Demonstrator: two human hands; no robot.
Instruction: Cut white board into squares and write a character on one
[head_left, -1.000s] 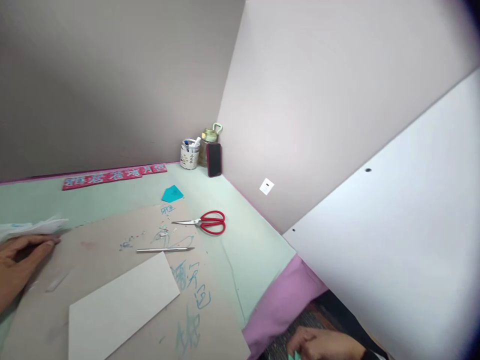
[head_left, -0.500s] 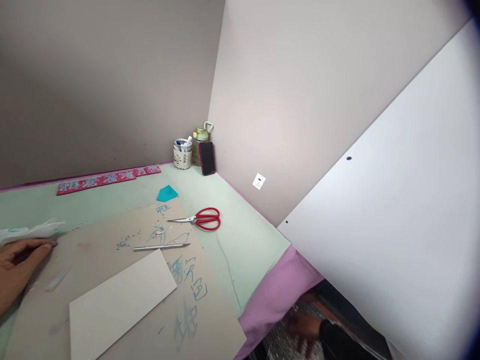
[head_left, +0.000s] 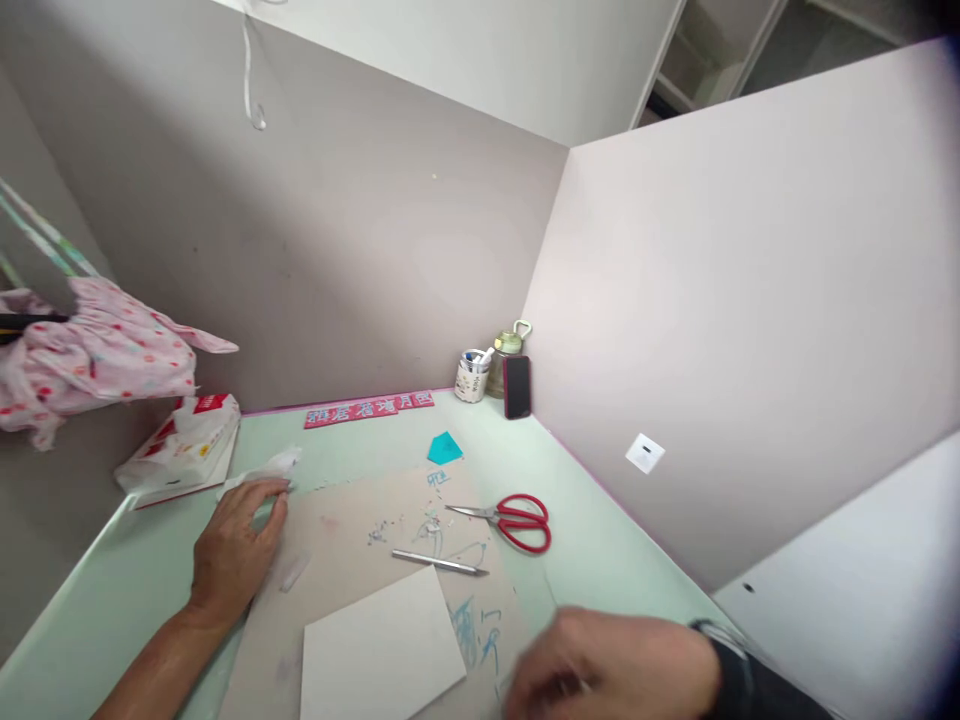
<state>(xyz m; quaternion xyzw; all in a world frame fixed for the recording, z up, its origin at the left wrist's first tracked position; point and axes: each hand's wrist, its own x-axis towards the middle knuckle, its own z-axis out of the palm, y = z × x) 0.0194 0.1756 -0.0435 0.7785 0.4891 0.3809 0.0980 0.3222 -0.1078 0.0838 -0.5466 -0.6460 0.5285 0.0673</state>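
My left hand (head_left: pixel 236 545) rests at the left edge of the beige board (head_left: pixel 352 510), thumb and index tips brought together beside a crumpled white tissue (head_left: pixel 274 465). Whatever lies between those tips is too small to make out. My right hand (head_left: pixel 600 660) is above the table's front right, smeared by motion, its fingers seemingly curled; its contents cannot be told. Between the hands, a white rectangular sheet (head_left: pixel 382 650) lies on the board. A silver craft knife (head_left: pixel 439 562) lies just behind it. Red-handled scissors (head_left: pixel 510 520) lie partly open to the right.
A teal paper piece (head_left: pixel 445 448) and a red lettered strip (head_left: pixel 367 410) lie farther back. In the corner stand a pen cup (head_left: pixel 472 378), a green bottle (head_left: pixel 498 375) and a phone (head_left: pixel 517 388). A tissue pack (head_left: pixel 187 445) and pink spotted cloth (head_left: pixel 105 345) are at left.
My right hand has risen from below the table edge to above the tabletop. The view has swung left and up, bringing in the tissue pack and cloth. My left hand stays by the tissue.
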